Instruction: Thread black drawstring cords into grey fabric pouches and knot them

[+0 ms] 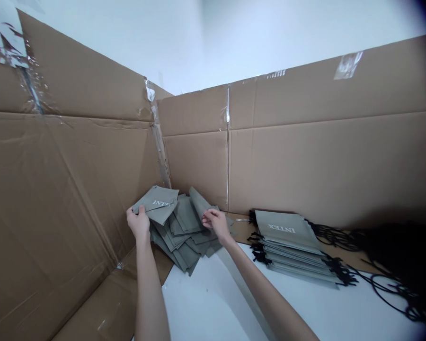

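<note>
A loose heap of grey fabric pouches (184, 232) lies in the corner where the cardboard walls meet. My left hand (138, 223) is closed on the near edge of the top pouch (158, 204), which bears white lettering and is lifted a little off the heap. My right hand (216, 222) rests on the heap's right side, fingers curled and pinching a pouch edge. To the right, a neat stack of grey pouches with black drawstrings (293, 246) lies flat.
Tall taped cardboard walls (305, 161) enclose the back and left. A white table surface (213, 303) runs toward me. A tangle of black cords (394, 279) lies at the far right, partly in shadow.
</note>
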`<state>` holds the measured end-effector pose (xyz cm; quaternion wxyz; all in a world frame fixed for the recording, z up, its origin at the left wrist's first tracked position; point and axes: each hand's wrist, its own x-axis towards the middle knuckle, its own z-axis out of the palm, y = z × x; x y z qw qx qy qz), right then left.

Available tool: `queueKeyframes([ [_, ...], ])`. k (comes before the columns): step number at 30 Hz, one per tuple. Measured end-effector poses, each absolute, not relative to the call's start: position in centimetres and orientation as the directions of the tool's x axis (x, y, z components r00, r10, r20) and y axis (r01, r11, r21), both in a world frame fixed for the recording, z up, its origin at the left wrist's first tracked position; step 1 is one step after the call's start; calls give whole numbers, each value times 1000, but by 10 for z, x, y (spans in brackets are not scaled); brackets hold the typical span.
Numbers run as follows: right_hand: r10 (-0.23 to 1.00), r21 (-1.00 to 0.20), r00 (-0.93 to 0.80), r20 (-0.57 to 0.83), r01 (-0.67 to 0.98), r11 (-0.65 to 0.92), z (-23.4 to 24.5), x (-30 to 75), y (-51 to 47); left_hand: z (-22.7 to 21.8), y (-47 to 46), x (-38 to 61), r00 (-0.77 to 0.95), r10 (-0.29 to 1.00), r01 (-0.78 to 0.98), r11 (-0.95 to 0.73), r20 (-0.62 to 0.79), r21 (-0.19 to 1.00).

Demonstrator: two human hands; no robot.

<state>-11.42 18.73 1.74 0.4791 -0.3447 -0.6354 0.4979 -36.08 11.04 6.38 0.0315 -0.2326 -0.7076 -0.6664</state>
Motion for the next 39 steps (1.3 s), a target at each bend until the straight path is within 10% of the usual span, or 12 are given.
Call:
queueKeyframes([
  [10,789,-806,-199,581,-13,591,116,22,145,99,108,-309,-649,686,492,48,329,869],
  [16,706,-806,-485,516,4,593,157,98,89,140,84,-235,-82,945,452,-248,317,857],
  [22,815,-911,-459,352,31,411,144,143,51,153,67,-153,488,846,234,-364,216,902],
  [32,939,-721,-132,318,610,330,94,248,41,129,70,-110,508,849,303,-333,143,893],
  [39,867,-407,332,372,897,-169,56,348,64,133,60,-101,484,861,343,-349,154,872],
])
